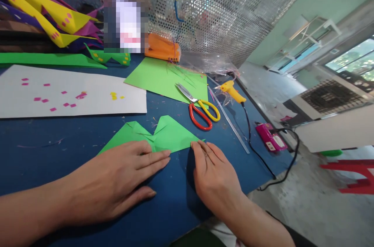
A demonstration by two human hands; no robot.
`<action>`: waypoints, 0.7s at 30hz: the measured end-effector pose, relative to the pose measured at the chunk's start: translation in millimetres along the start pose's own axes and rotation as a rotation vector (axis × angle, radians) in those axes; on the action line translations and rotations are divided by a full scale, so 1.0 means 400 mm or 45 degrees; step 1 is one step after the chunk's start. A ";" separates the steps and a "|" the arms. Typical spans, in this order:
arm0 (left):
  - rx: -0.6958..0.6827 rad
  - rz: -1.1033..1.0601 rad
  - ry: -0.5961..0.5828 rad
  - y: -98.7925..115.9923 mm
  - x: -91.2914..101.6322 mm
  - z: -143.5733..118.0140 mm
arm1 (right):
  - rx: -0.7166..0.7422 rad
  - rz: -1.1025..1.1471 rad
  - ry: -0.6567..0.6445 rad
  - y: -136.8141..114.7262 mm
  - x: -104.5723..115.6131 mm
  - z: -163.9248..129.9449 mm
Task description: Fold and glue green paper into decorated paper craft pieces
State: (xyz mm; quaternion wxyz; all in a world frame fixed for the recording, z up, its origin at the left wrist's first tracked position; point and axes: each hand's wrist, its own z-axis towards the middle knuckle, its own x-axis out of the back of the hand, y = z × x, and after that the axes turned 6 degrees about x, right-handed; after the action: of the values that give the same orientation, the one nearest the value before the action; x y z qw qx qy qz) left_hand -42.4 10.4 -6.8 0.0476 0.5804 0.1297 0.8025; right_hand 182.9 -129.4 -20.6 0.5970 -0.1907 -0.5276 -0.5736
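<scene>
The folded green paper [178, 136] lies on the blue desk [168, 216], mid-frame. The left hand [117, 175] presses it, flat with thumb out, and the right hand [214, 171] seems to pinch its right corner, near the scissors [193, 100]. It looks like folding, which calls for careful pressing.

I have a blue table [175, 208] on my feed. Green folded paper [178, 134] lies flat under the left hand [122, 177], right corner at the right hand [216, 173]. Beyond the left hand: white sheet [96, 104]. Ahead of both hands: light green sheet [154, 73], scissors [193, 101] across its near edge. Ahead-right of the right hand: clear strip [228, 119], yellow glue gun [233, 92], pink power box [271, 137] near the table edge.
</scene>
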 end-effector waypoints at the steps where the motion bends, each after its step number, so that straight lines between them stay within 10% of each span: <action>1: -0.006 0.009 0.002 0.000 0.001 0.001 | 0.044 -0.019 -0.017 0.004 0.001 -0.001; 21: 0.024 -0.024 -0.022 -0.012 -0.012 -0.002 | -0.297 0.037 -0.114 -0.036 0.002 -0.011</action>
State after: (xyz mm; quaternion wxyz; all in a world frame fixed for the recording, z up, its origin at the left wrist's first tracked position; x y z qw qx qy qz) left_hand -42.1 13.7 -12.6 0.0509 0.5864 0.1425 0.7957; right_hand 171.7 -137.2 -27.1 0.5548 -0.2919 -0.4807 -0.6131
